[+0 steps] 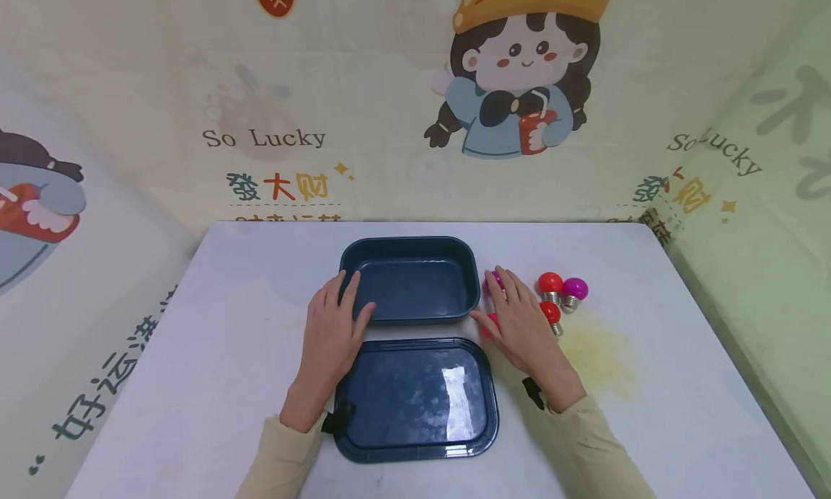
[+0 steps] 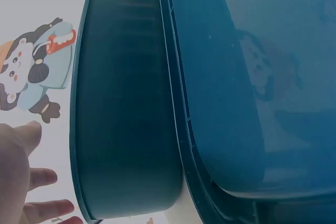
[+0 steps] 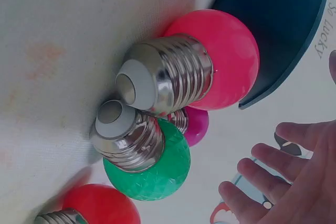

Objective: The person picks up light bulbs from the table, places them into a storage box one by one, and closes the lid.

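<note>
My left hand [image 1: 330, 337] is spread at the left end of a dark blue rectangular box [image 1: 415, 290], fingertips overlapping its rim in the head view. In the left wrist view, those fingers [image 2: 42, 178] are straight and hold nothing. To the right of the box, my right hand [image 1: 526, 326] hovers over several light bulbs, its fingers extended. Partly covered by it are a purple bulb [image 1: 491, 283] and a pinkish-red bulb [image 1: 487, 325]. A green bulb [image 3: 157, 166], hidden in the head view, shows in the right wrist view beside the pinkish-red bulb [image 3: 231, 61].
A matching dark blue lid [image 1: 402, 398] lies flat in front of the box. Right of my right hand are two red bulbs, one behind [image 1: 550, 282] and one nearer [image 1: 550, 312], plus another purple bulb [image 1: 575, 288]. Printed cloth [image 1: 389, 124] hangs behind the white table [image 1: 247, 326].
</note>
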Motion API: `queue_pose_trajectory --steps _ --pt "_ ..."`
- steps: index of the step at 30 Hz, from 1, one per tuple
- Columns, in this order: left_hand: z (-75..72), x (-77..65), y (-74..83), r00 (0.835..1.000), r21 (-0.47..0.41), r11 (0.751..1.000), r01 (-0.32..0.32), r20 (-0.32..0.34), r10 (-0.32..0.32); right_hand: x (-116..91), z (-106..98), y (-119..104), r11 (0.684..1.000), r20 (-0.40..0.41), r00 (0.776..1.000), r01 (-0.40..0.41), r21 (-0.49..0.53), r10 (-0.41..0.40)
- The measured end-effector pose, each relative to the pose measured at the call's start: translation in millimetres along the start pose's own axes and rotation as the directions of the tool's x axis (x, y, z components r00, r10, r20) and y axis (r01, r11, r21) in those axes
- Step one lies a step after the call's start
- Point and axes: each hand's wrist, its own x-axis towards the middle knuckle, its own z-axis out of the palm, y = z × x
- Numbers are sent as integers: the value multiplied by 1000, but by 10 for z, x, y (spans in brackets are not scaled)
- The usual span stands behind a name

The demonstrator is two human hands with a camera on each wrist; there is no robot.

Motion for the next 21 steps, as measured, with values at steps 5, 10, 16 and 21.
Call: queue_pose_trajectory --steps 5,10,16,21 --pt "-8 20 -25 1000 -16 999 28 10 -28 36 7 21 999 -17 1000 21 -30 -21" --pt "-30 57 -73 997 -49 996 72 15 -71 76 5 44 998 -18 999 30 -61 -31" --pt "-47 97 -159 993 -110 987 120 12 -120 103 -5 68 998 -4 1000 24 -58 -25" --pt "-48 116 -222 992 -154 980 124 0 -125 114 -10 84 999 -1 1000 16 -41 -16"
